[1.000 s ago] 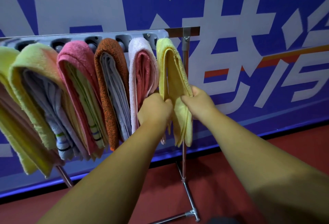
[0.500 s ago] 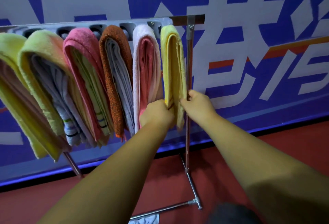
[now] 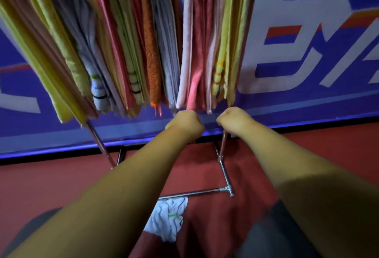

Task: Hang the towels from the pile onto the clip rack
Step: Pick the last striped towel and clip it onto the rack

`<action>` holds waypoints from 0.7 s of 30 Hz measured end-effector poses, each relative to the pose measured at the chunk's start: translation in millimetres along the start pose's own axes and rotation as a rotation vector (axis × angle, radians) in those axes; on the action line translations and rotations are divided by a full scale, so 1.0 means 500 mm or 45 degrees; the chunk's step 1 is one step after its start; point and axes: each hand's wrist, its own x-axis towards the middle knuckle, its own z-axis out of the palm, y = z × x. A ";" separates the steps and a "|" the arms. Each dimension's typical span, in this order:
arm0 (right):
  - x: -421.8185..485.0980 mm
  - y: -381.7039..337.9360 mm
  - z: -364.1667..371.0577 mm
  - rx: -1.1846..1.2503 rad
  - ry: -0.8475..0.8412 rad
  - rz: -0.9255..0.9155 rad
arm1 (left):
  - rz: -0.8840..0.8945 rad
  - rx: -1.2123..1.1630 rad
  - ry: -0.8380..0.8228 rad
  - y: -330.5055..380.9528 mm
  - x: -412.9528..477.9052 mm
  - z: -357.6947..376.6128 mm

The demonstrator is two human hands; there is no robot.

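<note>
Curled left hand (image 3: 184, 122) and right hand (image 3: 233, 118) just below hanging towels (image 3: 151, 52), white towel (image 3: 167, 218) on floor (image 3: 61, 186)

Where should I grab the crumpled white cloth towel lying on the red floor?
Pinch the raised folds in the middle of the crumpled white towel, coming down from above on the near side. Its far edge meets the rack's silver metal foot bar, so that side is likely awkward; the bunched wrinkles should give fingers something to catch.
</note>
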 end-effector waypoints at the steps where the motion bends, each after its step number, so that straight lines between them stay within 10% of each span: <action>1: 0.007 0.006 0.034 -0.021 -0.087 0.027 | -0.013 0.020 -0.033 -0.029 0.001 0.015; 21: 0.057 0.205 0.683 -0.043 -0.834 0.449 | -0.493 -0.090 -0.813 -0.567 0.054 0.449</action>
